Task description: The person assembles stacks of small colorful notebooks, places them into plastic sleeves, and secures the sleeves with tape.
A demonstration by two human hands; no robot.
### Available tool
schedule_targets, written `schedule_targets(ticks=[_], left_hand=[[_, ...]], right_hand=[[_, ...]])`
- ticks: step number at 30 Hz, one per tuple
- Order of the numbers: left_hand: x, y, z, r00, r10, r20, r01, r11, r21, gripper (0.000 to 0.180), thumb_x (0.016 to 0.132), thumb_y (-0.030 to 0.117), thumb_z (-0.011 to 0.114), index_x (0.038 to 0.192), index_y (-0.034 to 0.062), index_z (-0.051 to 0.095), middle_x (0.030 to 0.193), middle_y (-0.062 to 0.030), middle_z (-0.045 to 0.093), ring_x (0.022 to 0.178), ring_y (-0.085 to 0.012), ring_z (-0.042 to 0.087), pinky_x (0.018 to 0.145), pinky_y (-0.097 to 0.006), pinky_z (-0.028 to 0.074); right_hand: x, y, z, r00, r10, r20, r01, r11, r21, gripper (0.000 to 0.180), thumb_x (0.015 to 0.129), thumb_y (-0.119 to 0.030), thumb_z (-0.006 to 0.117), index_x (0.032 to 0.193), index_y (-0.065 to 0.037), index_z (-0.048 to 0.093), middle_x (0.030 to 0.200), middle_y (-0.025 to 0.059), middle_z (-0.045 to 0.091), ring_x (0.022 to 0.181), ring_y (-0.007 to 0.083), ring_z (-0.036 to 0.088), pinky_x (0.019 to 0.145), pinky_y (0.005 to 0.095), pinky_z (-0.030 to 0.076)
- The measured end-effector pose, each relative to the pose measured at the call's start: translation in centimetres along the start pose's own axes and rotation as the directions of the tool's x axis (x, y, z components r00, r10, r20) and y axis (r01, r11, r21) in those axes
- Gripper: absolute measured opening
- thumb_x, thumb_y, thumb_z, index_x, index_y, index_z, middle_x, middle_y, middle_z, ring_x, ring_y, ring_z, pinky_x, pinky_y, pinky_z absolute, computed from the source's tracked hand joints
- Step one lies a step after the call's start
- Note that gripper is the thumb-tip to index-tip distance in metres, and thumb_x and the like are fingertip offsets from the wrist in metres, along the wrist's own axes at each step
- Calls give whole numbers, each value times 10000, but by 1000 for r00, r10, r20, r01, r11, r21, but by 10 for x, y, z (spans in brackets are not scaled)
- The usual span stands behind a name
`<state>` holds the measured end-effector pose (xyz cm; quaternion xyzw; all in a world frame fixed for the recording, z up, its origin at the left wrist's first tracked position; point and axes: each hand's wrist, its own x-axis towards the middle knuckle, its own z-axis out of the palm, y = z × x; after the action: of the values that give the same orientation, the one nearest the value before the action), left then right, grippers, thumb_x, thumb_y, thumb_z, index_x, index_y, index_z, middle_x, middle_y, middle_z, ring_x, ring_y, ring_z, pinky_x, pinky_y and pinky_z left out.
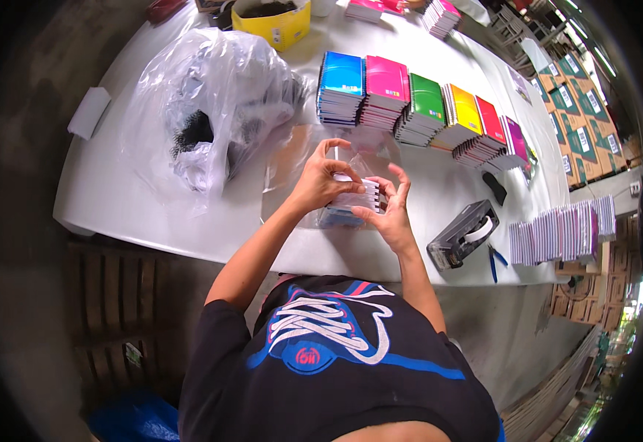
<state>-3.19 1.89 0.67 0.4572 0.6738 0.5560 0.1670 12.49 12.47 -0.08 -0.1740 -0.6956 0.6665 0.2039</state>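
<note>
Item: small stack of notebooks (351,202), spiral edges showing white, held just above the near edge of the white table (115,199), partly inside a clear plastic sleeve (358,158) whose open flap rises behind the fingers.

Left hand (320,184): closed over the stack's left and top side, thumb and fingers curled around it, apparently steadying the pile so the covers stay squared.

Right hand (388,214): palm against the stack's right end, fingers half-spread and raised, thumb pressing the near side; a loose clasp rather than a full grip, seemingly to keep the sleeve mouth taut.

Behind the hands: six piles of notebooks set in a row, sorted by cover colour — blue (341,87), pink (385,92), green (424,109), yellow (460,114), red (487,129), purple (514,144) — each within arm's reach, probably so one of each can be drawn.

Left of the hands: large crumpled clear bag (211,103) holding dark items, too blurred to name.

Right of the hands: black tape dispenser (463,234) near the table edge, blue-handled pliers (494,259) just beside it, and a long row of finished-looking packs (564,232) standing on edge.

Far end: yellow tub (271,20); more notebooks (439,16). Cardboard boxes (583,140) stacked beyond the table on the right.
</note>
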Motion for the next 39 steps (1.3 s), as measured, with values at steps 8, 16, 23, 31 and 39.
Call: schedule_targets(ticks=[8, 16, 23, 31, 39], left_hand=[[-14, -11, -4, 989, -103, 105, 118, 983, -142, 1318, 579, 240, 887, 1464, 171, -87, 1190, -235, 546, 986, -262, 626, 811, -401, 516], [-15, 10, -3, 906, -392, 158, 422, 859, -290, 1215, 649, 187, 846, 1469, 140, -49, 946, -151, 669, 882, -248, 654, 775, -369, 512], [-8, -7, -4, 913, -354, 201, 394, 894, -213, 1170, 646, 217, 853, 1464, 67, 31, 991, -153, 651, 935, -225, 629, 781, -343, 509], [-12, -14, 1, 925, -306, 224, 354, 909, -220, 710, 663, 228, 833, 1245, -9, 503, 963, -149, 679, 871, -201, 660, 762, -308, 524], [-6, -9, -4, 890, -376, 258, 440, 857, -267, 525, 681, 223, 815, 1092, -30, 610, 948, -136, 683, 851, -168, 657, 783, -291, 518]], right_hand=[[26, -18, -4, 987, 159, -20, -158, 986, 56, 1129, 617, 30, 791, 1475, -163, 82, 924, 40, 585, 925, 144, 560, 826, 294, 480], [52, 1, -52, 831, 422, 364, -474, 878, 64, 391, 694, -178, 698, 1068, -67, 670, 985, 47, 669, 902, 125, 558, 758, 253, 380], [78, -14, -22, 962, 20, 274, -65, 986, 155, 150, 719, 53, 623, 789, -36, 720, 877, 88, 679, 839, 138, 604, 777, 285, 466], [64, -37, -24, 932, -268, -243, 335, 893, 300, 284, 774, 76, 617, 1028, -52, 632, 979, 77, 625, 909, 160, 590, 861, 274, 456], [49, -36, -46, 847, 330, 416, -328, 941, -77, 478, 756, -58, 648, 1221, 0, 554, 1151, 106, 615, 1062, 159, 565, 936, 305, 429]])
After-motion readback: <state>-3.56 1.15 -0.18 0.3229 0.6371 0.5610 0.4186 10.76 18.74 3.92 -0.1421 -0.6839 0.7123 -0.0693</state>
